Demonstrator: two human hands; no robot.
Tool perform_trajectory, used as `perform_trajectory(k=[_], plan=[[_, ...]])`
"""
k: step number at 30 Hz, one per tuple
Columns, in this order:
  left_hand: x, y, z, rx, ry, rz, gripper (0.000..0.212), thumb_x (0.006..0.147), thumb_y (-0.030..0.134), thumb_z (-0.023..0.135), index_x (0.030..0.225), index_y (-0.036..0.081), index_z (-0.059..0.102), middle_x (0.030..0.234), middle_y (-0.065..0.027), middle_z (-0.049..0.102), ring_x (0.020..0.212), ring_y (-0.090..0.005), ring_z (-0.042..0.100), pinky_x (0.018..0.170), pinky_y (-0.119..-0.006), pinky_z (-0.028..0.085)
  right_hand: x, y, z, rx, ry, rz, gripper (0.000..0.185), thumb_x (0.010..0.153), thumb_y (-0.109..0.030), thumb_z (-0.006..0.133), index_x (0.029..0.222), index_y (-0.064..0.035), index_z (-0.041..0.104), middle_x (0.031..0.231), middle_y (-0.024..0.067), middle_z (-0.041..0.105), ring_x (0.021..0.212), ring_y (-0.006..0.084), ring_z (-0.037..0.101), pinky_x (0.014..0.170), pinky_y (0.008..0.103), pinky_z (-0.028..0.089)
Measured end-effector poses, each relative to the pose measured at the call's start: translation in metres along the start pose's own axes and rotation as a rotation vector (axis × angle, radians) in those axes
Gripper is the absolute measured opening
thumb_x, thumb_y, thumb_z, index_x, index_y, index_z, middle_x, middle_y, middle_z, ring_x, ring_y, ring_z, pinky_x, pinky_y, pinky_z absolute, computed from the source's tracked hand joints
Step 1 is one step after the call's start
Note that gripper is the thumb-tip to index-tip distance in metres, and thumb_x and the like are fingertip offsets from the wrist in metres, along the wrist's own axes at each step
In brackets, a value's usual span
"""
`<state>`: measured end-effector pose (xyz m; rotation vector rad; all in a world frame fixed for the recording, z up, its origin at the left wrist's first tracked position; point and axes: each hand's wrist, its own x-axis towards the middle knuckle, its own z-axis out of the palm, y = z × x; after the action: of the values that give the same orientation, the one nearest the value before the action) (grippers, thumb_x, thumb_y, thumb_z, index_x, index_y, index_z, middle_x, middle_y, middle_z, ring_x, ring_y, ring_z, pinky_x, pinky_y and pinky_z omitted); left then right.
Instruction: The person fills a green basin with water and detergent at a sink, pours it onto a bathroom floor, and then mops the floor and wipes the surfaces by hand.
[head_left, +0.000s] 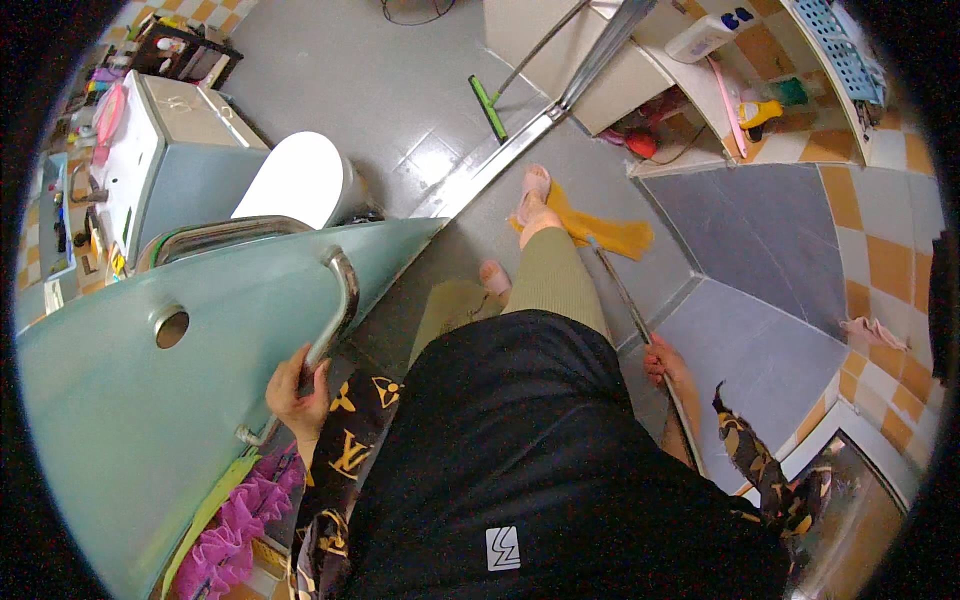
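Observation:
My left hand (298, 394) is closed around the metal handle (341, 300) of a frosted glass shower door (142, 390). At the right, my right hand (665, 361) grips the metal pole (624, 294) of a mop. The pole slants down to a yellow-orange cloth mop head (600, 227), spread on the grey floor beside my foot in a pink slipper (535, 182). My other slipper (494, 277) is to its left, close to the glass door's lower edge. Beyond the metal door track (480, 177), a green squeegee (489, 109) rests on the floor, its pole leaning up and right.
A toilet with a white lid (292, 180) and a washbasin cabinet (202, 157) are at the left. Shelves (690, 82) with bottles stand at upper right. Grey tiled surfaces (757, 232) lie at the right. A purple mesh item (240, 517) hangs below the door handle.

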<state>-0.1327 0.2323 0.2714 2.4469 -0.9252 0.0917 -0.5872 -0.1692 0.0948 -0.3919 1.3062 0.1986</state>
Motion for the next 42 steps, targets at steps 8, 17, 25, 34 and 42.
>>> perform_trajectory(k=[8,17,25,34,42], plan=[[-0.003,0.002,0.002,0.096,0.042,0.008,0.020,0.071,0.011,0.072,0.087,0.006,0.063,0.062,-0.0071,0.050,0.051,-0.0223,0.049,0.048,-0.031,0.037,-0.010,0.007,0.035,-0.239,0.052,-0.076,0.051,0.089,-0.019,0.056,0.134,-0.0121,0.032,0.061,-0.0031,0.042,0.042,0.0067,0.037,0.036,0.0243,0.033],[-0.011,-0.018,0.001,0.081,-0.028,0.092,0.029,0.069,0.005,0.073,0.096,0.005,0.065,0.064,-0.0080,0.051,0.052,-0.0215,0.051,0.048,-0.030,0.039,0.000,0.024,0.035,-0.167,0.038,-0.027,0.062,0.088,-0.021,0.056,0.141,-0.0206,0.023,0.061,-0.0029,0.042,0.041,0.0063,0.035,0.036,0.0237,0.032],[-0.005,-0.007,0.006,0.043,0.060,0.015,0.023,0.070,0.009,0.073,0.090,0.005,0.063,0.060,-0.0084,0.048,0.051,-0.0227,0.049,0.049,-0.031,0.037,0.045,0.018,-0.008,-0.087,-0.227,-0.228,0.057,0.087,-0.024,0.059,0.134,-0.0181,0.028,0.060,-0.0032,0.041,0.039,0.0053,0.034,0.033,0.0235,0.030],[-0.007,-0.002,0.004,0.097,0.034,0.043,0.023,0.070,0.012,0.073,0.091,0.006,0.064,0.065,-0.0095,0.051,0.055,-0.0272,0.051,0.050,-0.035,0.037,0.026,0.011,0.024,0.133,0.019,-0.149,0.060,0.089,-0.016,0.054,0.139,-0.0176,0.020,0.059,-0.0030,0.040,0.041,0.0058,0.035,0.034,0.0243,0.028],[-0.004,-0.002,0.003,0.037,0.002,0.035,0.023,0.071,0.012,0.073,0.090,0.004,0.064,0.064,-0.0097,0.051,0.054,-0.0254,0.051,0.049,-0.032,0.037,0.034,0.014,-0.006,0.030,-0.103,-0.062,0.040,0.092,-0.017,0.050,0.128,-0.0185,0.033,0.054,-0.0025,0.037,0.035,0.0069,0.032,0.031,0.0241,0.028]])
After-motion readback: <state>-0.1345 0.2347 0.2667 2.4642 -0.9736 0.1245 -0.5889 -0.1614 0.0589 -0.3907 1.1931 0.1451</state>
